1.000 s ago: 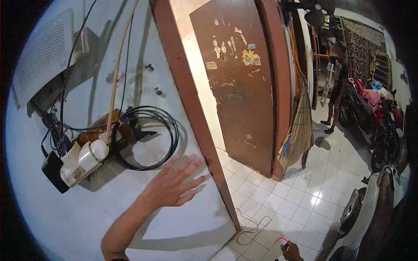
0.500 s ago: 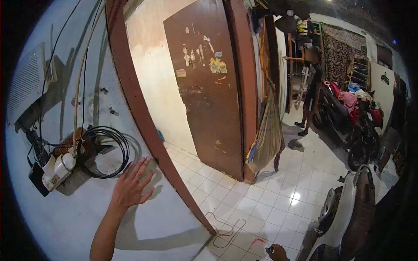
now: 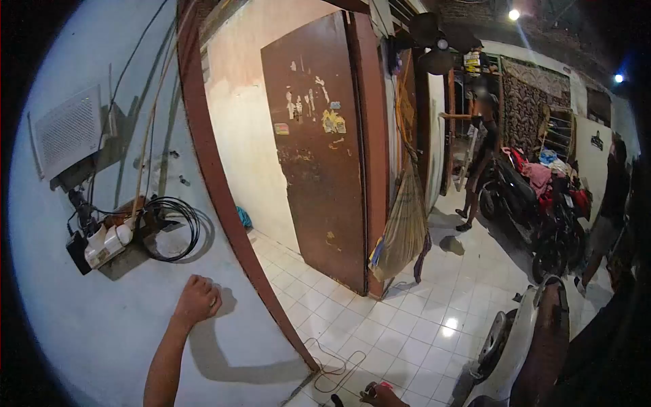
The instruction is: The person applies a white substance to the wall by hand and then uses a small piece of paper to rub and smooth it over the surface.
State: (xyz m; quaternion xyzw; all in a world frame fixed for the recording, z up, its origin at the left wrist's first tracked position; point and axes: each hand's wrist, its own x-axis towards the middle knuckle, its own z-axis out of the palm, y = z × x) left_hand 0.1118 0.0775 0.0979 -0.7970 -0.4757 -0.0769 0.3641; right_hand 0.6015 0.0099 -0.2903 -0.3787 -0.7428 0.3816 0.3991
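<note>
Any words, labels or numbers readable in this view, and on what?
No text here can be read.
Stickers on the brown door: blurred.
Label on the white power strip: too small.
Dark sign on the far wall: too small.
White vented box: no print shows.

Left hand (image 3: 197, 299) bare; forearm (image 3: 165, 359) unsleeved; right hand (image 3: 382, 395) bare.

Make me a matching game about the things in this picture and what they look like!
Things:
1. left hand
2. black cable
3. white box
4. brown door

Descriptions:
a. patched with torn stickers
b. curled into a fist at the wall
c. wound in a coil
d. mounted highest up on the wall

Pairs: 1-b, 2-c, 3-d, 4-a
</note>
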